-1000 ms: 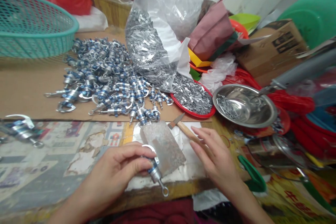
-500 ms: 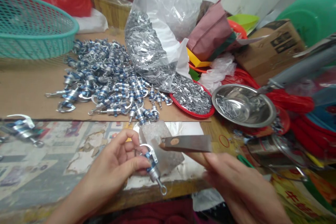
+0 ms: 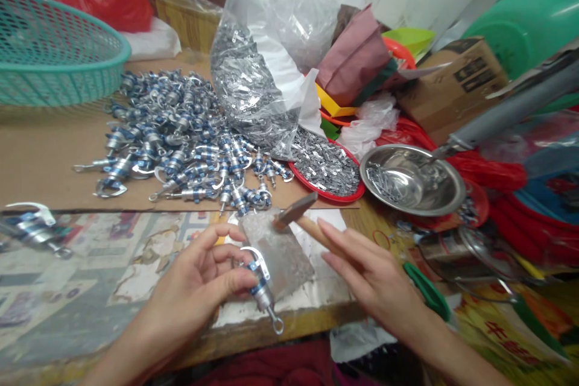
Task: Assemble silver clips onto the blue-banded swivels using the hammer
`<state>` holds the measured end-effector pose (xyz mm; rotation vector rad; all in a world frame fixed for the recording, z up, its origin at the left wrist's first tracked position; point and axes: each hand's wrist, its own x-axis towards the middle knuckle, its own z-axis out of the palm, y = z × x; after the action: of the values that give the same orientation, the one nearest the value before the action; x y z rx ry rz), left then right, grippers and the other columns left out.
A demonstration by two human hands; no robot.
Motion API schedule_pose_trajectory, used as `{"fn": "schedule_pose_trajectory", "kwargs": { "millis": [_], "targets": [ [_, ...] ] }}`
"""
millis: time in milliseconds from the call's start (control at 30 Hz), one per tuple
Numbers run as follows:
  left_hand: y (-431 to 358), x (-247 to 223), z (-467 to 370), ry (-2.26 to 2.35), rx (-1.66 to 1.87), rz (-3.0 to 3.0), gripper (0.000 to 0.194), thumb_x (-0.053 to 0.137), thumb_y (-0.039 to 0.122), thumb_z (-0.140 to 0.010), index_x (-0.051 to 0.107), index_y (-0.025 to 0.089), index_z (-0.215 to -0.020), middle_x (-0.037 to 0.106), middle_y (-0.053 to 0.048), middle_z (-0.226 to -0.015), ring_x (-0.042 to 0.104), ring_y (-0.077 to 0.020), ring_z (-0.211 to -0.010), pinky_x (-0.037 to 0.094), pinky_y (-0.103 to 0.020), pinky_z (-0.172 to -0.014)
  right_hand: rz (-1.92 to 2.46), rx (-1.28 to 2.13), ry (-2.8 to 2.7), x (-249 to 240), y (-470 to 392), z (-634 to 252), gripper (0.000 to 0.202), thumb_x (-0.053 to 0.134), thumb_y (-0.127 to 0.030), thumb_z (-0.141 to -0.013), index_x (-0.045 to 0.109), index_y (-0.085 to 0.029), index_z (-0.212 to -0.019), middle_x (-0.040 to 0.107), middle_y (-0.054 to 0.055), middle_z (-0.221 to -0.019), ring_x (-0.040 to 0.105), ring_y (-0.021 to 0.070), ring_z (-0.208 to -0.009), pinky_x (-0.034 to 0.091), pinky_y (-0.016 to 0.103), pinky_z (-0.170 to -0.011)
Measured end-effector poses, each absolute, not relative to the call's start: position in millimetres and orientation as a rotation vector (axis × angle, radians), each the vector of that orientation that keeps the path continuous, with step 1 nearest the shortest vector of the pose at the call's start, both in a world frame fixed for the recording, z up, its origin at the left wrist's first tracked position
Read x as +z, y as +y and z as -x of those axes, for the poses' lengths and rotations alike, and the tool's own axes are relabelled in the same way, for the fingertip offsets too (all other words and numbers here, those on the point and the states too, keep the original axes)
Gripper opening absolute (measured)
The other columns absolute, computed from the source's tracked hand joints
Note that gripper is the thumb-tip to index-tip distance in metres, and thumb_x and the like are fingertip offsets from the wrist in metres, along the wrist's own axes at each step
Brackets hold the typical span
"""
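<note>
At far right, a round steel bowl (image 3: 412,181) holds slim metal pieces; the red round tray (image 3: 326,170) beside it holds flat silver metal strips. Near centre, the left hand's (image 3: 205,280) fingers pinch a blue-and-silver metal fitting (image 3: 261,286); the right hand's (image 3: 362,259) close around a wooden-handled hammer (image 3: 312,226). Its grip end is hidden.

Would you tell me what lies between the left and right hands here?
The head view shows the gray block between the left hand and the right hand, with the hammer head partly over it.

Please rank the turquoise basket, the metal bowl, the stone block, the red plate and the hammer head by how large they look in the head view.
1. Turquoise basket, though cut off by the picture's edge
2. Metal bowl
3. Stone block and red plate: too alike to rank, both partly covered
4. Hammer head
</note>
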<state>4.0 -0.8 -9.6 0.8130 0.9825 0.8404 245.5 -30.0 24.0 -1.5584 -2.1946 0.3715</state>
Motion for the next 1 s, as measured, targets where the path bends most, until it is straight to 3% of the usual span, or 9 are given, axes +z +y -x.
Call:
{"fn": "schedule_pose_trajectory", "kwargs": {
  "millis": [67,233,367,467,533,600,700,833,1000],
  "targets": [
    [-3,-9,-4,1.033,0.816,-0.887,0.029,0.076,0.019,-0.064,0.062,0.021,-0.09,0.074,0.004,-0.071,0.068,-0.0115,-0.067,0.055,-0.018,-0.063,1.649,0.462,-2.039,6,-8,-255,0.041,0.051,-0.026,-0.088,0.054,-0.02,-0.128,0.066,0.009,-0.114,0.064,0.0215,-0.099,0.053,0.035,-0.084],
    [-11,-4,-6,1.09,0.746,-0.965,0.016,0.076,0.026,-0.061,0.073,0.023,-0.077,0.077,0.002,-0.068,0.07,-0.0156,-0.066,0.056,-0.02,-0.063,1.695,0.447,-2.008,-10,5,-251,0.037,0.046,-0.03,-0.09,0.061,-0.015,-0.12,0.066,0.014,-0.111,0.062,0.0265,-0.102,0.048,0.047,-0.091],
    [-11,-7,13,1.281,0.81,-1.032,0.009,0.076,0.031,-0.059,0.075,0.026,-0.066,0.077,0.001,-0.067,0.07,-0.0205,-0.065,0.057,-0.025,-0.063,1.5,0.456,-2.118,3,-29,-214,0.06,0.055,-0.036,-0.084,0.039,-0.015,-0.139,0.038,0.015,-0.144,0.038,0.0269,-0.131,0.038,0.043,-0.105],
    [-5,-15,33,1.474,0.964,-1.136,0.013,0.078,0.039,-0.057,0.074,0.027,-0.063,0.077,-0.002,-0.083,0.068,-0.0267,-0.089,0.056,-0.033,-0.079,1.414,0.43,-2.186,-4,-43,-191,0.077,0.067,-0.036,-0.075,0.034,-0.014,-0.141,0.022,0.017,-0.151,0.028,0.031,-0.136,0.037,0.045,-0.105],
    [-2,-19,39,1.515,1.025,-1.172,0.015,0.076,0.042,-0.06,0.073,0.026,-0.061,0.074,-0.003,-0.099,0.061,-0.0293,-0.107,0.049,-0.038,-0.092,1.346,0.346,-2.154,-14,-40,-185,0.07,0.067,-0.03,-0.073,0.041,-0.013,-0.136,0.023,0.019,-0.15,0.029,0.0318,-0.136,0.036,0.045,-0.106],
    [-1,-20,37,1.486,0.992,-1.206,0.015,0.074,0.041,-0.062,0.072,0.027,-0.059,0.072,-0.002,-0.106,0.057,-0.0287,-0.113,0.047,-0.036,-0.095,1.268,0.323,-2.134,-22,-32,-187,0.063,0.065,-0.023,-0.072,0.047,-0.011,-0.131,0.026,0.019,-0.148,0.032,0.03,-0.134,0.036,0.042,-0.106],
    [-1,-14,26,1.418,0.944,-1.217,0.012,0.071,0.039,-0.064,0.072,0.029,-0.058,0.075,-0.001,-0.096,0.063,-0.0254,-0.102,0.052,-0.029,-0.086,1.183,0.354,-2.15,-26,-19,-195,0.061,0.065,-0.019,-0.069,0.051,-0.01,-0.128,0.028,0.02,-0.148,0.036,0.0279,-0.132,0.036,0.038,-0.106],
    [-2,0,7,1.413,0.925,-1.191,0.01,0.072,0.038,-0.059,0.075,0.029,-0.059,0.079,-0.002,-0.08,0.07,-0.0253,-0.083,0.056,-0.031,-0.077,1.125,0.37,-2.181,-26,-13,-201,0.064,0.066,-0.021,-0.068,0.05,-0.009,-0.128,0.027,0.021,-0.147,0.034,0.028,-0.133,0.036,0.039,-0.105],
    [-9,15,-11,1.433,0.878,-1.177,0.007,0.072,0.034,-0.055,0.077,0.032,-0.059,0.08,0.002,-0.074,0.07,-0.0258,-0.077,0.054,-0.032,-0.08,1.138,0.458,-2.239,-22,-14,-205,0.067,0.069,-0.027,-0.068,0.05,-0.009,-0.13,0.024,0.024,-0.149,0.027,0.0294,-0.137,0.032,0.043,-0.107]
  ]
}}
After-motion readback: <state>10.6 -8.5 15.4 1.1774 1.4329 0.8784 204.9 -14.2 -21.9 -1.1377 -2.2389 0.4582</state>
